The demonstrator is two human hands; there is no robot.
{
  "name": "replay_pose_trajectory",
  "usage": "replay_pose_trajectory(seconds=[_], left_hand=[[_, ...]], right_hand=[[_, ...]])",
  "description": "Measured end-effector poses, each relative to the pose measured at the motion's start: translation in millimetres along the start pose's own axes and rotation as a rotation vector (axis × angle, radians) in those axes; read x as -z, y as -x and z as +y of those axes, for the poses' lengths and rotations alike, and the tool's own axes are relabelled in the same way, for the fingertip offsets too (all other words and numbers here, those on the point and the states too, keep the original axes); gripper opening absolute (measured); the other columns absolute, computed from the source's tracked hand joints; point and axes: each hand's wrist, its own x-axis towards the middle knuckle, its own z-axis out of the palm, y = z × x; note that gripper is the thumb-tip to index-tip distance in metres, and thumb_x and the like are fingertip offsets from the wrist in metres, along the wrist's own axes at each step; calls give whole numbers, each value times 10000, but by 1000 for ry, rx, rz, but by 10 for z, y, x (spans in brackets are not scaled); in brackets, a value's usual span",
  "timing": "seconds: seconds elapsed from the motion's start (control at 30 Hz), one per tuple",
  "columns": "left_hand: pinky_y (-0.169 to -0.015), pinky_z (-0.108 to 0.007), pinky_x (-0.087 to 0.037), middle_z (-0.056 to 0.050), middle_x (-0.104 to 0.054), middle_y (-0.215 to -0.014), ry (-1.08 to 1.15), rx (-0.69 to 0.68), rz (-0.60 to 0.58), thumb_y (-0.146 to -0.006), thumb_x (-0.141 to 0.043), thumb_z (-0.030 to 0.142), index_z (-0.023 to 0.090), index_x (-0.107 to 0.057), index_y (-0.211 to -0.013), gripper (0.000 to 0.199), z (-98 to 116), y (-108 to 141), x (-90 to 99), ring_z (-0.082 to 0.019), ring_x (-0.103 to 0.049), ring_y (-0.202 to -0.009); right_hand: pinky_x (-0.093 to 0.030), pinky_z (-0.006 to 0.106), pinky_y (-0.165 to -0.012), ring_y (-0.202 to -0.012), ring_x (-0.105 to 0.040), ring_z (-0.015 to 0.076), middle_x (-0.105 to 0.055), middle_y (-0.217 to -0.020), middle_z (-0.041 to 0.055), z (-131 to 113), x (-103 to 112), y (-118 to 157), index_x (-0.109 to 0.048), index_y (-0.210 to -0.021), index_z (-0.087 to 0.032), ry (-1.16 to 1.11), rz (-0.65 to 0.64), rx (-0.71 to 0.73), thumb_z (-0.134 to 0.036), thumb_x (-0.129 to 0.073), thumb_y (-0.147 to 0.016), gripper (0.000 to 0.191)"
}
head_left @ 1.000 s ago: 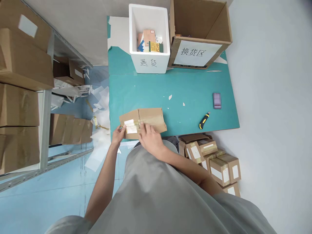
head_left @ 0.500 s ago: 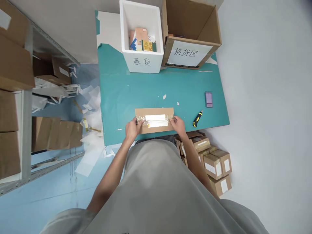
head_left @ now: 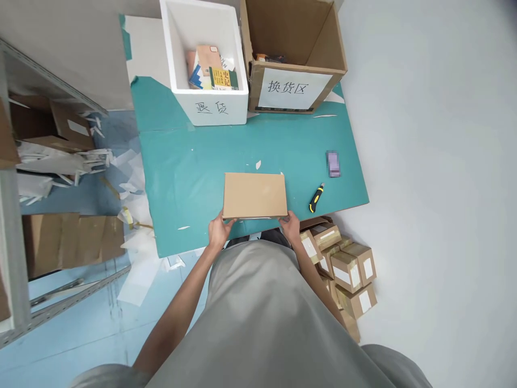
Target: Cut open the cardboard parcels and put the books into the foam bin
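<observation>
A closed cardboard box (head_left: pixel 254 195) shows a plain brown face at the front edge of the green-topped table (head_left: pixel 194 188). My left hand (head_left: pixel 219 230) grips its lower left corner, and my right hand (head_left: pixel 290 226) holds the lower right corner. The fingers are partly hidden beneath the box. To the right lie a black and yellow utility knife (head_left: pixel 316 198) and a small purple item (head_left: pixel 333 164), which is blurred.
At the back stand a white foam bin (head_left: pixel 218 108) with books and a large open carton (head_left: pixel 297 89). Several small boxes (head_left: pixel 351 269) are stacked below the table at right. Shelving (head_left: pixel 16 248) and scattered paper (head_left: pixel 135 215) are at left.
The box has been tipped: its taped side with white labels has turned out of sight, and a plain face now shows. Both hands remain at its ends. The view has shifted.
</observation>
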Motion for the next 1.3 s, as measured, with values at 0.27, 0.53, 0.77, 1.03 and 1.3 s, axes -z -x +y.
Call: replay_pose_trajectory(seconds=[0.27, 0.53, 0.77, 1.03, 1.3], left_hand=[[-1057, -404, -561, -122, -781, -1323, 218, 20, 162, -943, -766, 420, 216, -638, -1458, 569, 573, 107, 98, -339, -708, -1308], [-1026, -468, -567, -156, -805, -1245, 155, 136, 198, -987, -689, 555, 214, -624, -1494, 614, 990, 68, -214, -368, -777, -1149], [-981, -436, -593, -143, -810, -1234, 220, 155, 304, -982, -694, 587, 219, -630, -1490, 630, 943, 142, -408, -335, -794, -1093], [-1072, -484, -580, -190, -662, -1502, 234, 34, 346, -1008, -677, 542, 222, -415, -1651, 765, 888, 202, -464, -335, -729, -1241], [-1253, -553, -413, -152, -365, -1740, 149, -326, 201, -1040, -590, 550, 249, -712, -1329, 435, 748, 54, -234, -360, -376, -1600]], right_hand=[[-634, 420, -937, -930, -780, 259, -823, -991, 91, -253, 649, -549, -726, -1003, -209, -117, -100, 160, -509, -713, -847, 338], [-593, 416, -970, -990, -773, 287, -825, -1031, 134, -13, 1213, -1191, -753, -1017, -187, 51, -120, 136, -657, -547, -972, 516], [-532, 519, -1064, -1252, -668, 435, -633, -1358, 333, 695, 1283, -1591, -530, -1314, -83, 457, 186, -283, -635, -748, -851, 753], [-559, 461, -987, -1131, -723, 364, -740, -1158, 223, 771, 1088, -1767, -543, -1171, -170, 389, 120, -250, -353, -720, -830, 425], [-582, 340, -809, -843, -737, 234, -743, -943, 50, 509, 1172, -1500, -560, -1161, -201, 235, 104, -122, -353, -599, -842, 355]])
